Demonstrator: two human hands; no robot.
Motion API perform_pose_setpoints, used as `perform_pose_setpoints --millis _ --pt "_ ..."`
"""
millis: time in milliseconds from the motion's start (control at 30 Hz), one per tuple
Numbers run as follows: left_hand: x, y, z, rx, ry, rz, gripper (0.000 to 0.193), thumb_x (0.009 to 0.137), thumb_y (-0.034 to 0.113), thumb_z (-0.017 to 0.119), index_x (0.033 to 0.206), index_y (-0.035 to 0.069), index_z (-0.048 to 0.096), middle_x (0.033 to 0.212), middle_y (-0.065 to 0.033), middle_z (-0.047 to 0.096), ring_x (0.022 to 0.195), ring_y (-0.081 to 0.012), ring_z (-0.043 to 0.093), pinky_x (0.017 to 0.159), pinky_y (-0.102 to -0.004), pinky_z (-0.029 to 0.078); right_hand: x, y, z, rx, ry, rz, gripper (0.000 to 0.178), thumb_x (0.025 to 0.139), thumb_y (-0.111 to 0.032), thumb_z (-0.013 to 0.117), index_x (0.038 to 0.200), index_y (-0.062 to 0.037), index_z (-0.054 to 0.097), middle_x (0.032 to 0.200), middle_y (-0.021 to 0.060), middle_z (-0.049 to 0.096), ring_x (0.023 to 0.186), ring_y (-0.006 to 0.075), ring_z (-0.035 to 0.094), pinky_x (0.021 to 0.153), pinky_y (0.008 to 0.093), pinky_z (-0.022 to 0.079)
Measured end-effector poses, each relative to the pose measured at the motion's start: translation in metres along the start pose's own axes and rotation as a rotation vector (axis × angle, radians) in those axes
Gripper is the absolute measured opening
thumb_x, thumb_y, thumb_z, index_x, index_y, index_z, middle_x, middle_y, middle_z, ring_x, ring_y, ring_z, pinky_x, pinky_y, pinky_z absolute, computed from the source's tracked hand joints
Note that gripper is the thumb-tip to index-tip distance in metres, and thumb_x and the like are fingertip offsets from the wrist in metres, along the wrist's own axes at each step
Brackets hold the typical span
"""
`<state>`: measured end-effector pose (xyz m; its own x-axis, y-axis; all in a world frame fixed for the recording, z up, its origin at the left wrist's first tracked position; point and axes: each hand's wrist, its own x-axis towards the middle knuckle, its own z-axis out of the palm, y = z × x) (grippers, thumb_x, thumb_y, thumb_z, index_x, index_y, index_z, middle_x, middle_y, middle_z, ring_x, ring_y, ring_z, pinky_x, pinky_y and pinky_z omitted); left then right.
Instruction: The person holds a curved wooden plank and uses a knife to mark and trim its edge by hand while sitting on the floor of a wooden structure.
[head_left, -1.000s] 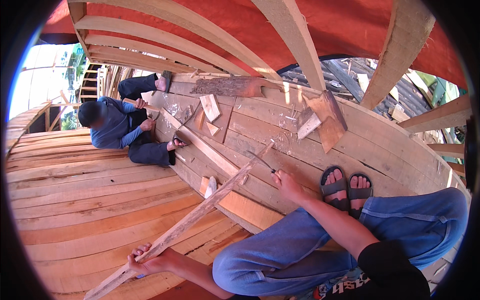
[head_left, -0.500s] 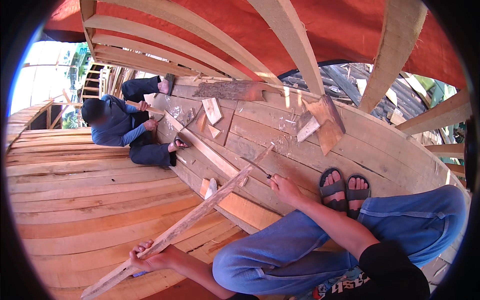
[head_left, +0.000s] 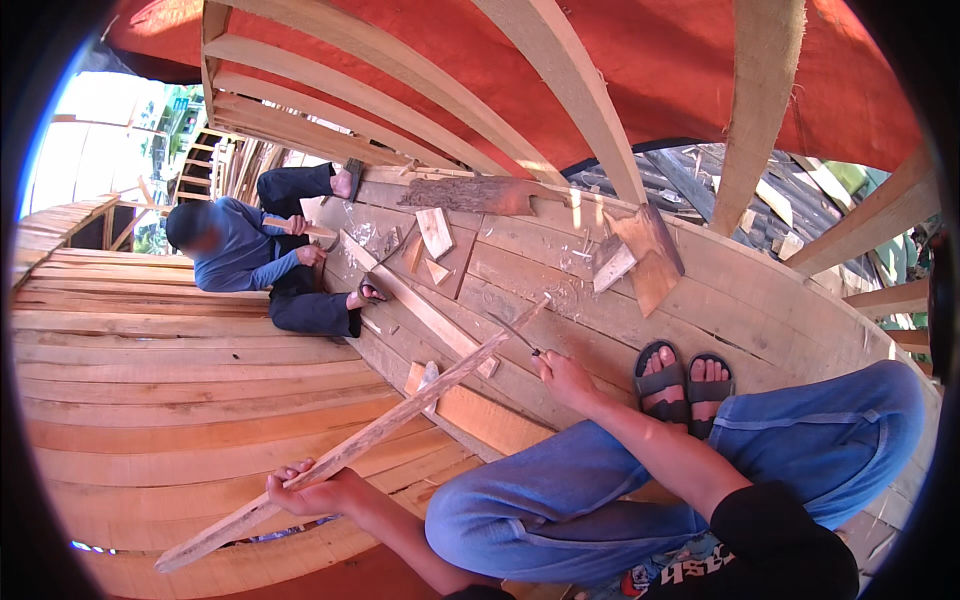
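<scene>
A long, rough-edged wooden strip [head_left: 400, 418] slants from the lower left up to the middle of the floor. My left hand [head_left: 318, 492] is closed around its lower part, palm beneath. Near the strip's far end, my right hand [head_left: 568, 381] grips the handle of a knife. The thin, dark, slightly curved knife blade [head_left: 513, 332] lies at or just beside the strip's edge; whether it touches I cannot tell. The strip passes above a plank offcut [head_left: 480, 412] and a pale chunk [head_left: 430, 378] on the floor.
A co-worker [head_left: 245, 245] sits at the far left, holding a piece of wood. Between us lies a squared beam [head_left: 430, 317]. Bark slab [head_left: 470, 195], offcuts [head_left: 435, 232] and shavings lie on the plank floor [head_left: 560, 310]. Curved ribs [head_left: 755, 110] rise along the far side before a red sheet [head_left: 670, 70].
My left hand and the strip's lower end have risen slightly. My right hand with the knife has barely moved. The whole view has shifted a little.
</scene>
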<state>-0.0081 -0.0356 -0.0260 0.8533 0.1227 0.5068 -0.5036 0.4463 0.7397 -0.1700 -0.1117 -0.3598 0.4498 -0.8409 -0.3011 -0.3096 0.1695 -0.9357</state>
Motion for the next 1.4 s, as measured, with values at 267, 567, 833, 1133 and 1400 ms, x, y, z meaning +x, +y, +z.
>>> perform_pose_setpoints --millis 267,567,833,1133,1400 --pt "-0.006 0.002 0.008 0.036 0.049 0.024 0.025 0.085 0.024 0.056 0.071 0.013 0.040 0.066 0.0024 0.039 0.052 -0.0083 0.039 0.053 -0.0225 0.034 -0.003 -0.006 -0.001 0.044 0.071 -0.065 0.037 0.097 -0.033 0.049 0.091 0.0022 0.058 0.082 0.0271 0.064 0.081 0.0462 0.062 0.072 0.0528 0.048" --pt "-0.003 0.003 0.004 0.027 0.005 0.026 0.024 0.086 0.025 0.057 0.075 0.013 0.039 0.068 0.0023 0.038 0.053 -0.0087 0.039 0.051 -0.0236 0.035 0.001 -0.002 0.000 0.014 0.054 0.009 0.038 0.098 -0.034 0.048 0.093 0.0019 0.058 0.084 0.0265 0.064 0.083 0.0450 0.062 0.073 0.0528 0.047" --pt "-0.005 0.005 0.009 0.047 0.024 0.035 0.024 0.086 0.025 0.057 0.074 0.013 0.039 0.067 0.0029 0.038 0.052 -0.0093 0.040 0.051 -0.0235 0.035 0.002 0.002 0.005 0.072 0.072 -0.014 0.040 0.097 -0.035 0.049 0.091 0.0042 0.058 0.083 0.0278 0.063 0.081 0.0463 0.062 0.071 0.0531 0.047" --pt "0.007 -0.003 -0.003 -0.003 -0.025 0.003 0.022 0.084 0.025 0.058 0.076 0.013 0.042 0.064 0.0024 0.039 0.053 -0.0078 0.042 0.051 -0.0214 0.035 -0.009 0.000 0.000 0.017 0.061 0.018 0.038 0.097 -0.032 0.050 0.083 0.0021 0.056 0.079 0.0278 0.061 0.079 0.0470 0.060 0.067 0.0538 0.045" --pt "0.007 -0.012 -0.008 -0.039 -0.030 -0.022 0.021 0.085 0.024 0.059 0.081 0.011 0.043 0.066 0.0021 0.042 0.052 -0.0082 0.042 0.051 -0.0209 0.037 0.004 0.025 -0.003 0.019 0.187 -0.101 0.047 0.098 -0.039 0.044 0.076 0.0010 0.055 0.075 0.0261 0.061 0.075 0.0453 0.061 0.067 0.0559 0.043"
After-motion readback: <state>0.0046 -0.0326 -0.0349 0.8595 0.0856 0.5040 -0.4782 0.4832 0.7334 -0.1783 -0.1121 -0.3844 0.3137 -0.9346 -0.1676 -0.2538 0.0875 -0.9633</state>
